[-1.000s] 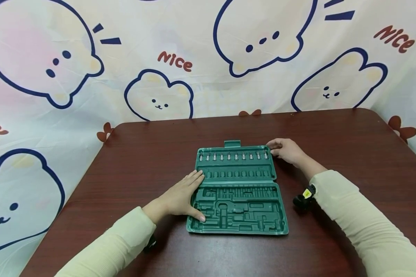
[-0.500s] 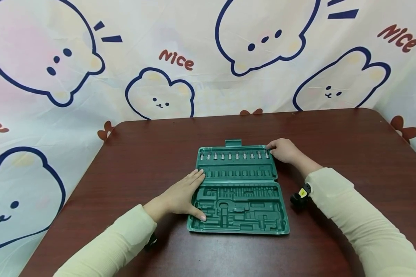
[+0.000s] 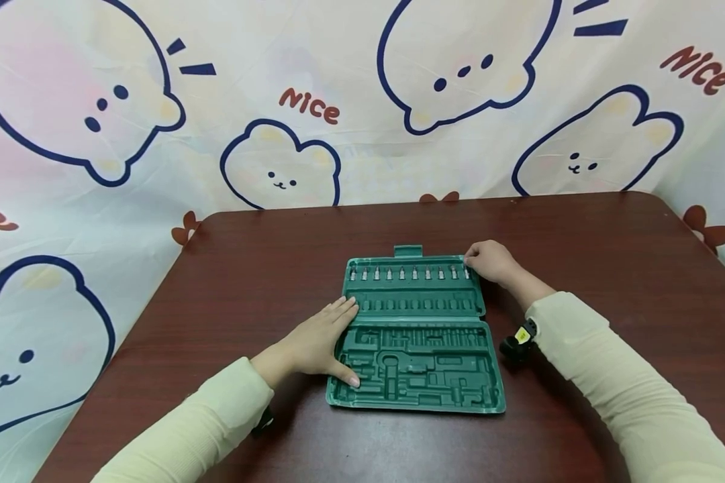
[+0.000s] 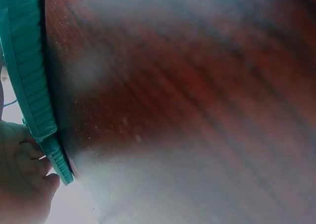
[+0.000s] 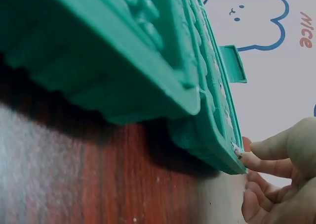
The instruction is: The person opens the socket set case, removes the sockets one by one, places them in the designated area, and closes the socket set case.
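An open green plastic tool case [image 3: 411, 408] lies flat on the table, its latch tab [image 3: 408, 251] pointing to the far side. A row of several silver screwdriver bits [image 3: 402, 274] stands in slots along the far half. My left hand [image 3: 319, 342] rests with straight fingers over the case's left edge, thumb inside the near half. At the far right corner, my right hand [image 3: 492, 260] pinches the rightmost screwdriver bit [image 5: 237, 150] between thumb and index finger. That bit is still at its slot, partly covered by the fingertips. In the right wrist view the other fingers curl loosely outside the corner.
Moulded recesses without tools fill the near half of the case. The dark red-brown table [image 3: 266, 261] extends around it. Behind stands a cloth backdrop [image 3: 362, 161] with bear drawings. A black wrist camera [image 3: 516, 343] hangs under the right wrist.
The right hand has shifted slightly left, its thumb and index finger closing in on the rightmost bit. The left hand and the case have stayed in place.
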`<state>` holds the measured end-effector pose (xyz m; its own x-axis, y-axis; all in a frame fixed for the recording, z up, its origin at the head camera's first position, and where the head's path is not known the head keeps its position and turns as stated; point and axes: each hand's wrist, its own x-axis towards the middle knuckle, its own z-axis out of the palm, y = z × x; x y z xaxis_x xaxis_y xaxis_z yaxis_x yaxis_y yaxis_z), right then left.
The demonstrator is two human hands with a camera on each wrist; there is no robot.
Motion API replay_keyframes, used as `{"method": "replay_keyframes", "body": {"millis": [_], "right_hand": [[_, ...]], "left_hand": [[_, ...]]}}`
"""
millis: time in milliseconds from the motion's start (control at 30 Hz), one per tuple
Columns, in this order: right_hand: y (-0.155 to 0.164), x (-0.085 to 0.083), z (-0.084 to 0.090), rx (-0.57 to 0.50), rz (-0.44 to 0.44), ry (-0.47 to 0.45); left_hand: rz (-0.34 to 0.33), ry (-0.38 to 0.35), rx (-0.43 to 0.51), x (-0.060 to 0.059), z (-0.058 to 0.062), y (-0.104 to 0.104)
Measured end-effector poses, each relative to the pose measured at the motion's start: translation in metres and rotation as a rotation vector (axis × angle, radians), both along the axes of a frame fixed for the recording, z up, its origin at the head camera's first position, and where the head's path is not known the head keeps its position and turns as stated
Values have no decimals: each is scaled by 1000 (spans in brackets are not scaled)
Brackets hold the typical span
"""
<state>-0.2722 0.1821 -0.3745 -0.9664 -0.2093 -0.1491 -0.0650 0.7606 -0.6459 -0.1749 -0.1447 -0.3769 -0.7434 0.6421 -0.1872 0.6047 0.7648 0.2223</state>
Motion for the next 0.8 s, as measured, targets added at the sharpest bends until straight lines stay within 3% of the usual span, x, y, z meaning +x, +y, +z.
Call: {"method": "replay_keyframes", "body": {"millis": [433,800], "right_hand": [[-1,3,-3,-149,-98,-24],[11,6,-4,-340,-72,-134]], "left_hand": [[0,7,-25,-1,1,1],[2,10,-5,0,2,2]]}}
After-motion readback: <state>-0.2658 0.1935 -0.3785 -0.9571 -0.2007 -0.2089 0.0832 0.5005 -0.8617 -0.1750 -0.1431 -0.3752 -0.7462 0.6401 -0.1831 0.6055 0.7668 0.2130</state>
